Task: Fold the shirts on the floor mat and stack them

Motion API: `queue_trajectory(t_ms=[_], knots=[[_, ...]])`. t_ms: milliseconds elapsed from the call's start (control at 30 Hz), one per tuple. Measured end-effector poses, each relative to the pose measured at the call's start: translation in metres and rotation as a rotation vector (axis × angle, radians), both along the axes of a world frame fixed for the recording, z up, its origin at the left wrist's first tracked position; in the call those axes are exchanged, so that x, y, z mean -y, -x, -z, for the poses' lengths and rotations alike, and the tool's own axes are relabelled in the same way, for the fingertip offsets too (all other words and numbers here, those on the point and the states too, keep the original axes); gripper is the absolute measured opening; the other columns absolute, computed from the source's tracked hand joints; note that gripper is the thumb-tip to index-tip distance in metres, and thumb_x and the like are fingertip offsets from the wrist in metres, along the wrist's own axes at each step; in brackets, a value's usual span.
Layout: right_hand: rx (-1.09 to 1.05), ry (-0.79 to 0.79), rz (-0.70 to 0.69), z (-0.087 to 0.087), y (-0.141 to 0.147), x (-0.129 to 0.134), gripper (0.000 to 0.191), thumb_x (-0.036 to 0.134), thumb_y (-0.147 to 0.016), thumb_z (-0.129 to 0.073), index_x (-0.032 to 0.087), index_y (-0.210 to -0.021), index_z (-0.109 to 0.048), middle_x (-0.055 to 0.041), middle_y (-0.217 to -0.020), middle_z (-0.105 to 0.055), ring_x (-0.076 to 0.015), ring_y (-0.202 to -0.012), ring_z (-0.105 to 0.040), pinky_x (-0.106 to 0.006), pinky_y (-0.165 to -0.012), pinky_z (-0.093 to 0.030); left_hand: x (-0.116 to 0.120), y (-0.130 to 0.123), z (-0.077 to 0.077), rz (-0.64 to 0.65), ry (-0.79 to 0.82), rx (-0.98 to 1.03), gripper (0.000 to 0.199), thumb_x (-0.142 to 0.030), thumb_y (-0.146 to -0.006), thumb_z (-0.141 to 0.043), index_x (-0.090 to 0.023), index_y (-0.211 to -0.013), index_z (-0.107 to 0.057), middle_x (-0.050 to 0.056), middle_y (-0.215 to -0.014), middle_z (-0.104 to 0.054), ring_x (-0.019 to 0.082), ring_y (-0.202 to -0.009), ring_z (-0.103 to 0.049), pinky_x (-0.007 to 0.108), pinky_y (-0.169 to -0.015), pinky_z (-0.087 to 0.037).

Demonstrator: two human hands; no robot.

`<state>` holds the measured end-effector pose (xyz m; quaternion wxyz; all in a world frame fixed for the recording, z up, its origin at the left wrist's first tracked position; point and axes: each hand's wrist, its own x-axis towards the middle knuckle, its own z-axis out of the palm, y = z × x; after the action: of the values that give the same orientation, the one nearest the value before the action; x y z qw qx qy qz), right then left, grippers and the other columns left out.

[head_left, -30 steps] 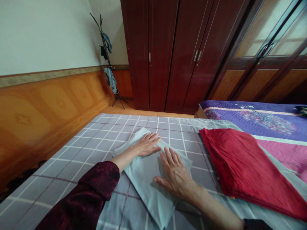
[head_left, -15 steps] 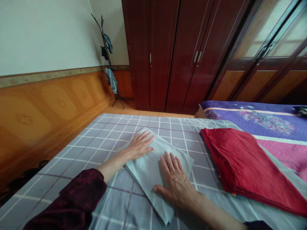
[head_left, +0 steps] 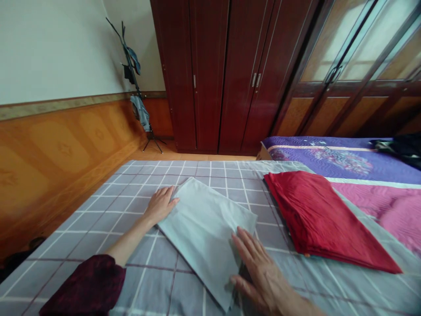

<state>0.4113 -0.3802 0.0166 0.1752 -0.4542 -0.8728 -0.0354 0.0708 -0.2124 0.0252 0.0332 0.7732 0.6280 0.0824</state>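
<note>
A pale grey-green folded cloth (head_left: 207, 228) lies flat and slanted on a grey checked bed sheet (head_left: 108, 224). My left hand (head_left: 161, 205) rests at its upper left edge, thumb apart from the fingers and its tip at the cloth. On the opposite side, my right hand (head_left: 258, 272) is at the lower right edge, fingers stretched out and thumb spread over the corner. Neither hand is closed on the cloth. To the right sits a folded red cloth (head_left: 315, 210), out of contact with both hands.
Beyond the sheet, a second bed with a purple and pink cover (head_left: 355, 162) stands at the right. A dark red wardrobe (head_left: 210, 79) lines the back. A coat stand (head_left: 133, 74) with hung items is in the left corner.
Both hands have slid outward from the top of the pale cloth, the left hand to its left edge and the right hand toward its lower right edge. The view has turned slightly right.
</note>
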Motion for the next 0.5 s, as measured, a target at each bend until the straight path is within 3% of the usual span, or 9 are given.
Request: queue_trajectory(t_ms=[100,167,267,400,500], knots=[[-0.025,0.128,0.293,-0.022,-0.003,-0.042,0.058,0.035,-0.087,-0.048,0.008,-0.138,-0.041,-0.0203,-0.135,-0.048,-0.0321,-0.125,-0.043,-0.047,-0.100,-0.038,-0.002,-0.002,-0.009,-0.049,0.046,0.014,0.042,-0.045,-0.087,-0.044,-0.017,-0.117,-0.054,0.012,-0.111,-0.063,0.027,-0.106,-0.057,0.035,-0.087,-0.041],[-0.018,0.258,0.452,-0.037,-0.003,-0.071,0.046,0.031,-0.082,-0.054,0.007,-0.121,-0.057,-0.0209,-0.117,-0.058,-0.0335,-0.114,-0.050,-0.046,-0.095,-0.040,-0.006,-0.006,-0.015,-0.061,0.110,0.026,0.032,-0.044,-0.083,-0.047,-0.018,-0.097,-0.059,0.007,-0.089,-0.067,0.024,-0.086,-0.062,0.030,-0.071,-0.043],[-0.068,0.371,0.540,-0.051,0.001,-0.097,0.024,0.027,-0.075,-0.060,0.012,-0.092,-0.068,-0.0170,-0.102,-0.063,-0.0303,-0.105,-0.053,-0.039,-0.090,-0.041,-0.011,-0.012,-0.019,-0.036,0.168,0.032,0.023,-0.041,-0.079,-0.047,-0.020,-0.071,-0.052,0.001,-0.069,-0.061,0.020,-0.068,-0.060,0.025,-0.058,-0.038],[-0.193,0.453,0.537,-0.058,0.006,-0.091,0.017,0.016,-0.070,-0.058,0.016,-0.084,-0.067,-0.0075,-0.085,-0.067,-0.0198,-0.085,-0.059,-0.025,-0.070,-0.041,-0.010,-0.018,-0.021,0.018,0.096,0.187,0.023,-0.044,-0.074,-0.045,-0.022,-0.066,-0.042,-0.003,-0.060,-0.049,0.018,-0.060,-0.052,0.025,-0.057,-0.036],[-0.307,0.491,0.516,-0.072,-0.001,-0.068,0.016,0.017,-0.067,-0.058,0.017,-0.082,-0.064,-0.0002,-0.073,-0.064,-0.0133,-0.069,-0.057,-0.021,-0.057,-0.034,-0.014,-0.029,-0.035,0.121,0.101,0.382,0.031,-0.053,-0.073,-0.046,-0.022,-0.070,-0.044,-0.005,-0.060,-0.046,0.017,-0.058,-0.050,0.025,-0.056,-0.038]])
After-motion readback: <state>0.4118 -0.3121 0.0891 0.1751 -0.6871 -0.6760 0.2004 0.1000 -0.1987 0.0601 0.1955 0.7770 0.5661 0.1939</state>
